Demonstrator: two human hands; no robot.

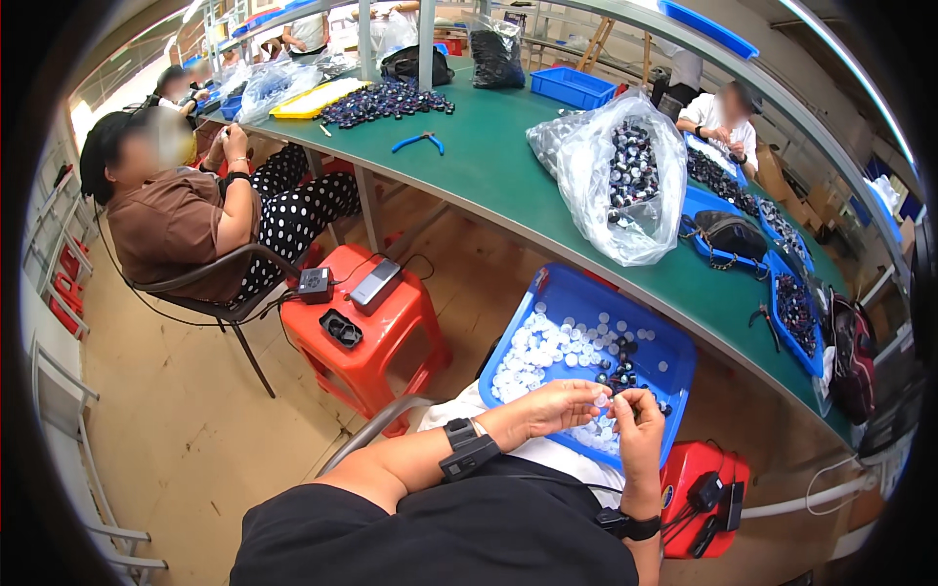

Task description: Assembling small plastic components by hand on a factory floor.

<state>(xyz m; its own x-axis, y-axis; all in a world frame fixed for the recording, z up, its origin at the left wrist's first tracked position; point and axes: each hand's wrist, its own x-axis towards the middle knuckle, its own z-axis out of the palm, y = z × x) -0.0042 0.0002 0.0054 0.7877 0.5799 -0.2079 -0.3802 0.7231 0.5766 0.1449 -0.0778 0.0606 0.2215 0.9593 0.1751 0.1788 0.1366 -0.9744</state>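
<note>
Both hands are close together above a blue plastic tray (674,376) in front of me. My left hand (557,407) is closed, pinching a small clear disc (601,400) between thumb and fingertips. Beside it, my right hand (638,418) is pinched too, its fingertips almost touching the disc. Whatever is between those right fingertips is too small to tell. Loose white, translucent discs (528,359) cover the tray's left part. A small pile of dark round parts (618,371) lies among them, partly hidden by my hands.
A green table (479,137) runs beyond the tray, bearing an open plastic bag (635,186), blue pliers (418,144) and piles of dark parts (386,103). Red stools (366,322) stand left and right, with devices and cables. A seated person (186,215) is at the left.
</note>
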